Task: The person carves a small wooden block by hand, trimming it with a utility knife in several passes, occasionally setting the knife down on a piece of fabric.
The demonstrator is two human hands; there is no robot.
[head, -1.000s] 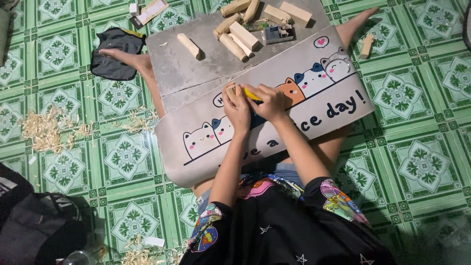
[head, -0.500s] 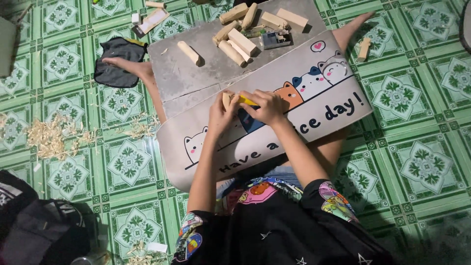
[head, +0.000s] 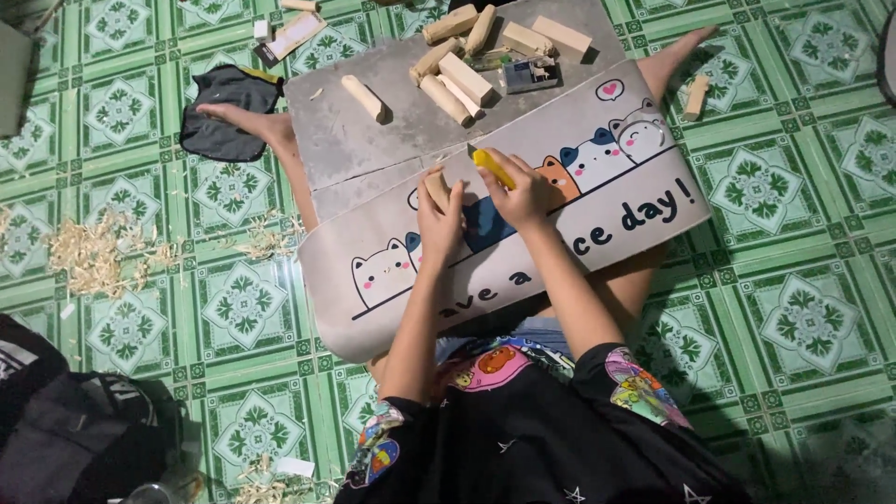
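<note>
From the head camera, a person sits on the green tiled floor [head: 793, 327] with a grey mat [head: 523, 261], printed with cartoon cats, across the lap. The left hand [head: 439, 213] grasps a small wood piece [head: 435, 185], fingers wrapped around it, over the mat's middle. The right hand [head: 519, 194] is just beside it, fingers clenched on a yellow knife [head: 492, 168] whose tip points up and left, close to the wood. Further up, the mat carries a heap of wood blocks [head: 467, 70] and one block [head: 362, 96] lying apart. Shavings [head: 89, 252] litter the floor at left, near a black cloth [head: 224, 112].
</note>
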